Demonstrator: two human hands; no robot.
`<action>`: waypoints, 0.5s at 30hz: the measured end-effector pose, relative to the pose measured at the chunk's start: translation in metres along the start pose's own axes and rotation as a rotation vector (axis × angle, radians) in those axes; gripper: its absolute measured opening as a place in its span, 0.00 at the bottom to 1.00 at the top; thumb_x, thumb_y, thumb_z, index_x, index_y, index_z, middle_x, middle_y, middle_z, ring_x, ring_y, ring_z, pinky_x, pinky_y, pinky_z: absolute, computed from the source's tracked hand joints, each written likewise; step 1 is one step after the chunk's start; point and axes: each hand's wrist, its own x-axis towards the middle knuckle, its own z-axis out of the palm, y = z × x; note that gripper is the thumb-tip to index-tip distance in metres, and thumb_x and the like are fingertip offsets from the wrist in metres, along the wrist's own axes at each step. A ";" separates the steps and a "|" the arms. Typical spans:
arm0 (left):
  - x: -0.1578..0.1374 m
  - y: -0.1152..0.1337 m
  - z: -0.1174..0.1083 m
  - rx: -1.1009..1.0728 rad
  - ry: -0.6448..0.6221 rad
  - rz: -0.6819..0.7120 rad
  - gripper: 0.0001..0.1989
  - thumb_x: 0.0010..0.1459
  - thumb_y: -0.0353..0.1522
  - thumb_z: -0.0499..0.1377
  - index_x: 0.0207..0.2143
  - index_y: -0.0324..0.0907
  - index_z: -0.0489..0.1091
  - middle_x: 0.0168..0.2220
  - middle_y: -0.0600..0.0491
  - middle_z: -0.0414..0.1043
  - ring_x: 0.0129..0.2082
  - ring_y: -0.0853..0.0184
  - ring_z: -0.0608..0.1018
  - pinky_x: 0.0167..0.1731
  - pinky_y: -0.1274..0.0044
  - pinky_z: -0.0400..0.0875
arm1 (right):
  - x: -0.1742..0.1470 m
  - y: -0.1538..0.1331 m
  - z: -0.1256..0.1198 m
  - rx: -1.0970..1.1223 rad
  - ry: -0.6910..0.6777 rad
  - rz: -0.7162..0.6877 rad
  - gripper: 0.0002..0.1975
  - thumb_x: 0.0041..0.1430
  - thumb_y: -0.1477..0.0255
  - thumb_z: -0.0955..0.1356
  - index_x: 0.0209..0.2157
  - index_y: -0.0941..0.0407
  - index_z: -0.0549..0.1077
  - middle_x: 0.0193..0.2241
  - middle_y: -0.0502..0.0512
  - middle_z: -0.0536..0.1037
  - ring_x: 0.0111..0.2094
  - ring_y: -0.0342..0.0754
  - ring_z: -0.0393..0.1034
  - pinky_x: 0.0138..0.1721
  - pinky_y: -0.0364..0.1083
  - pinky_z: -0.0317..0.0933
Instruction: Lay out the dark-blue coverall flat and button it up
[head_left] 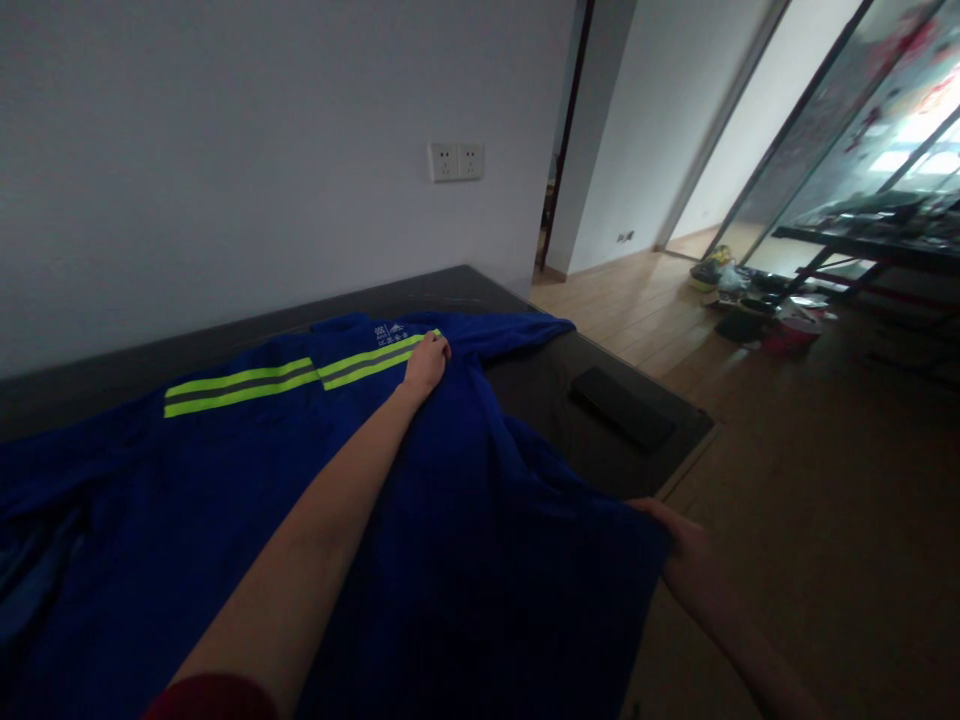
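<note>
A blue work jacket with yellow-green and grey reflective stripes lies spread over a dark table. White print shows on its chest, close to the stripe's end. My left hand is closed on the cloth at that stripe end, its arm reaching across the jacket. At the lower right, my right hand pinches the jacket's edge and holds it out past the table's side. One sleeve stretches toward the table's far right edge. The cloth between my hands hangs in loose folds, and its lower part is in deep shadow.
A black flat oblong object lies on the table's right part. Behind stands a pale wall with a double socket. Wooden floor runs to the right, with a red basin, bags and a dark bench-like table farther off.
</note>
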 end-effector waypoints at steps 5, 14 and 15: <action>-0.019 -0.012 -0.021 -0.006 -0.012 -0.011 0.14 0.58 0.27 0.52 0.47 0.42 0.68 0.45 0.47 0.70 0.42 0.61 0.74 0.43 0.73 0.68 | 0.002 -0.002 -0.010 -0.042 -0.092 -0.023 0.17 0.52 0.69 0.62 0.43 0.53 0.74 0.35 0.55 0.81 0.34 0.52 0.77 0.34 0.47 0.70; -0.187 -0.135 -0.146 0.174 0.025 -0.403 0.13 0.56 0.32 0.50 0.41 0.38 0.69 0.38 0.46 0.74 0.37 0.61 0.76 0.38 0.73 0.69 | 0.011 0.025 0.002 -0.114 -0.063 -0.191 0.17 0.57 0.68 0.59 0.43 0.52 0.75 0.40 0.55 0.80 0.40 0.53 0.76 0.45 0.51 0.68; -0.217 -0.146 -0.161 0.191 -0.006 -0.464 0.13 0.56 0.33 0.50 0.40 0.39 0.69 0.36 0.47 0.74 0.35 0.60 0.76 0.36 0.74 0.68 | 0.012 0.027 0.006 -0.127 -0.047 -0.190 0.17 0.57 0.68 0.59 0.43 0.52 0.74 0.40 0.55 0.80 0.39 0.53 0.76 0.45 0.52 0.68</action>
